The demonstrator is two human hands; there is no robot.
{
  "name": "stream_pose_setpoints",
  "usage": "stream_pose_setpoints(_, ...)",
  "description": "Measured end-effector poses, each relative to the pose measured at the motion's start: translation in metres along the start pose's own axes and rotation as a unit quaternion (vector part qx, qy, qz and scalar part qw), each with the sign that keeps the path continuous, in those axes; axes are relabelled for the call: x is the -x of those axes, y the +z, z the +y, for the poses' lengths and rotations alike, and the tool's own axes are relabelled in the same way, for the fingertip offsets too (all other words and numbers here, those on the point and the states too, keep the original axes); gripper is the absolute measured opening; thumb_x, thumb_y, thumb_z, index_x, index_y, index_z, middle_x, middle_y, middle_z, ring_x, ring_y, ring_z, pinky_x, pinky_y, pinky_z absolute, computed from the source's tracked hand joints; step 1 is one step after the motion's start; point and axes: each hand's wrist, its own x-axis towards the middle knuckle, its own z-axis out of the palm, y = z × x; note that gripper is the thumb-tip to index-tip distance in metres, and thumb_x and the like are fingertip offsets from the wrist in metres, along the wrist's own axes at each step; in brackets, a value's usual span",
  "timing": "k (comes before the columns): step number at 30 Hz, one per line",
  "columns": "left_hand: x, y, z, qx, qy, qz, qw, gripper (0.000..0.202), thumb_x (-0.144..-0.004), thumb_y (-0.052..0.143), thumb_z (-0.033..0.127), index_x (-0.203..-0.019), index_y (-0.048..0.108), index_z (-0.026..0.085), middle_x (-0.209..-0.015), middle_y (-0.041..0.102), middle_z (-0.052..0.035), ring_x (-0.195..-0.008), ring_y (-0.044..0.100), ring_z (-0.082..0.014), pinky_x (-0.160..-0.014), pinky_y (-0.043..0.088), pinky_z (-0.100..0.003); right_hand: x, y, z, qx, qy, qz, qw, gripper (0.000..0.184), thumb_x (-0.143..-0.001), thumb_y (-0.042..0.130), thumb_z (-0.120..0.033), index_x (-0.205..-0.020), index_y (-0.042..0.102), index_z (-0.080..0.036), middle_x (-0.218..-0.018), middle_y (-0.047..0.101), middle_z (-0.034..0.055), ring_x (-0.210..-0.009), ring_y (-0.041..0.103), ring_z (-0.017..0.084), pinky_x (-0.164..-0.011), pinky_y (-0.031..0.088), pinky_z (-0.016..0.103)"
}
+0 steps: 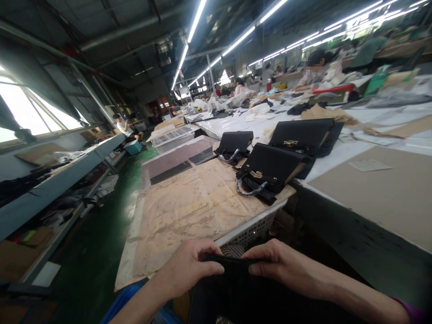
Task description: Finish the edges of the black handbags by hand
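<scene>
Both my hands grip the top edge of a black bag at the bottom of the view. My left hand curls its fingers over the edge from the left. My right hand pinches the same edge from the right. Ahead, a black handbag with a gold clasp lies on a stained brown paper sheet. Two more black handbags lie behind it on the white table.
A white perforated crate sits under the paper's near edge. Brown cardboard covers the table at right. Grey shelving with clutter runs along the left beside a green floor aisle. Other people work at far tables.
</scene>
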Motion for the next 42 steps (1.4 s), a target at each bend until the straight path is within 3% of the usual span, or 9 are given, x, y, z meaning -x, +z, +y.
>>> stream_pose_setpoints(4, -0.001, 0.002, 0.001, -0.027, 0.001, 0.0, 1.0, 0.013, -0.08, 0.067, 0.025, -0.087, 0.074, 0.018, -0.072, 0.066, 0.003, -0.068, 0.057, -0.0143, -0.061, 0.038, -0.022, -0.001, 0.001, 0.002, -0.003, 0.003, 0.01, 1.0, 0.025, -0.091, 0.058, -0.032, -0.101, 0.077, -0.018, -0.092, 0.075, 0.0, -0.089, 0.066, 0.023, -0.079, 0.05, 0.028)
stream_pose_setpoints(8, -0.001, -0.001, 0.008, -0.126, 0.034, 0.006, 0.991, 0.013, -0.083, 0.064, 0.025, -0.09, 0.075, 0.022, -0.077, 0.069, 0.0031, -0.074, 0.06, -0.016, -0.067, 0.039, -0.024, 0.0, 0.001, 0.004, -0.002, 0.008, 0.017, 1.0, 0.027, -0.091, 0.058, -0.035, -0.101, 0.077, -0.018, -0.089, 0.074, -0.0002, -0.087, 0.065, 0.022, -0.076, 0.049, 0.026)
stream_pose_setpoints(14, -0.003, 0.004, 0.019, -0.23, 0.106, 0.038, 0.967, 0.008, -0.083, 0.069, 0.019, -0.09, 0.067, 0.024, -0.089, 0.069, 0.0055, -0.087, 0.062, -0.0154, -0.076, 0.038, -0.023, -0.001, 0.002, 0.002, 0.031, 0.007, 0.022, 0.999, 0.021, -0.093, 0.058, -0.029, -0.099, 0.076, -0.019, -0.092, 0.074, -0.0019, -0.087, 0.064, 0.021, -0.075, 0.048, 0.025)
stream_pose_setpoints(20, -0.005, 0.011, 0.025, -0.303, 0.102, 0.039, 0.947, 0.005, -0.087, 0.07, 0.023, -0.085, 0.065, 0.024, -0.083, 0.068, 0.0055, -0.083, 0.063, -0.0151, -0.072, 0.037, -0.024, 0.003, 0.003, -0.002, 0.044, -0.014, 0.027, 0.999, 0.021, -0.095, 0.055, -0.027, -0.1, 0.075, -0.02, -0.093, 0.075, -0.0022, -0.088, 0.067, 0.021, -0.075, 0.048, 0.025)
stream_pose_setpoints(25, -0.006, 0.015, 0.028, -0.335, 0.103, 0.038, 0.936, 0.005, -0.086, 0.07, 0.025, -0.084, 0.066, 0.023, -0.084, 0.069, 0.0037, -0.081, 0.063, -0.0164, -0.07, 0.036, -0.026, 0.005, 0.002, -0.001, 0.138, -0.034, 0.05, 0.989, 0.021, -0.096, 0.055, -0.027, -0.102, 0.074, -0.021, -0.083, 0.074, -0.0007, -0.075, 0.067, 0.018, -0.066, 0.046, 0.023)
stream_pose_setpoints(30, -0.009, 0.02, 0.025, -0.338, 0.118, 0.043, 0.933, 0.005, -0.084, 0.066, 0.017, -0.082, 0.065, 0.022, -0.081, 0.068, 0.0028, -0.078, 0.062, -0.0159, -0.069, 0.036, -0.027, -0.003, 0.002, -0.006, 0.244, -0.079, 0.069, 0.964, 0.026, -0.087, 0.064, -0.017, -0.112, 0.068, -0.02, -0.1, 0.075, 0.0061, -0.09, 0.07, 0.022, -0.078, 0.049, 0.027)
stream_pose_setpoints(33, -0.009, 0.022, 0.023, -0.346, 0.129, 0.041, 0.928, 0.005, -0.083, 0.064, 0.017, -0.081, 0.063, 0.021, -0.08, 0.067, 0.0019, -0.076, 0.061, -0.0162, -0.067, 0.035, -0.027, -0.012, 0.003, -0.011, 0.283, -0.081, 0.048, 0.954, 0.027, -0.081, 0.066, -0.008, -0.105, 0.068, -0.019, -0.098, 0.075, 0.0056, -0.089, 0.07, 0.022, -0.076, 0.049, 0.026)
stream_pose_setpoints(36, -0.008, 0.021, 0.022, -0.362, 0.138, 0.037, 0.921, 0.005, -0.083, 0.062, 0.016, -0.082, 0.063, 0.021, -0.08, 0.067, 0.0011, -0.077, 0.061, -0.0169, -0.067, 0.035, -0.028, -0.019, 0.003, -0.012, 0.274, -0.102, 0.028, 0.956, 0.022, -0.082, 0.065, -0.005, -0.096, 0.071, -0.02, -0.091, 0.074, 0.0017, -0.086, 0.069, 0.019, -0.074, 0.048, 0.024)
stream_pose_setpoints(42, -0.008, 0.023, 0.018, -0.349, 0.135, 0.062, 0.925, 0.006, -0.084, 0.059, 0.018, -0.08, 0.062, 0.021, -0.079, 0.068, 0.001, -0.074, 0.061, -0.0166, -0.067, 0.036, -0.028, -0.02, 0.0, -0.004, 0.197, -0.141, 0.019, 0.97, 0.023, -0.086, 0.065, -0.008, -0.102, 0.073, -0.022, -0.1, 0.074, 0.0005, -0.101, 0.066, 0.02, -0.087, 0.047, 0.025)
